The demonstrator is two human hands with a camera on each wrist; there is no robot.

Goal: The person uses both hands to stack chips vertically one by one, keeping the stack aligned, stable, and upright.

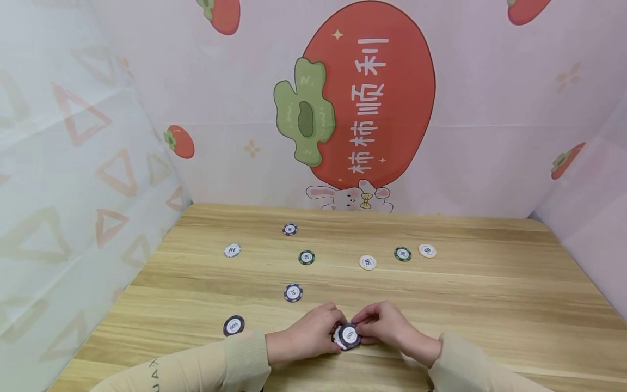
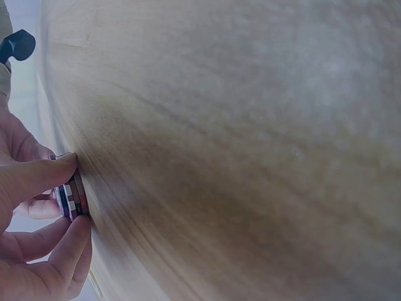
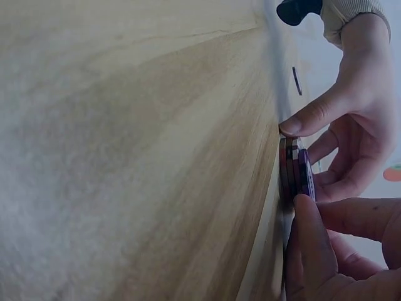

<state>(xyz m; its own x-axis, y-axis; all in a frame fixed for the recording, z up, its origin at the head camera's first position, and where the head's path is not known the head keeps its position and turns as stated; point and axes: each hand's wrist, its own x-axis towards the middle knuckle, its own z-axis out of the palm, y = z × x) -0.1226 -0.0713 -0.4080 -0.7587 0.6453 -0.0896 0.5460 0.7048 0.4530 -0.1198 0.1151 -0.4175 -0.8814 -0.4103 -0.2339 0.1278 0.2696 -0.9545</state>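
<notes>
Nearest, the left hand [image 1: 313, 332] gripped a small chip stack [image 3: 289, 168] on the wooden table [image 1: 499, 305], while the right hand [image 1: 389, 326] pinched the dark top chip [image 1: 350, 336] (it sat slightly off-centre) by its edge. Leftward lay a dark 500 chip [image 1: 233, 325]; beyond it, a blue 10 chip [image 1: 293, 293], then six scattered chips [image 1: 307, 257]. Farthest hung a cloth [image 1: 480, 169] printed with fruit.

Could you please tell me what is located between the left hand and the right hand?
Between the left hand and the right hand is a small stack of chips, with a dark-rimmed chip on top. The head view shows this most clearly.
</notes>
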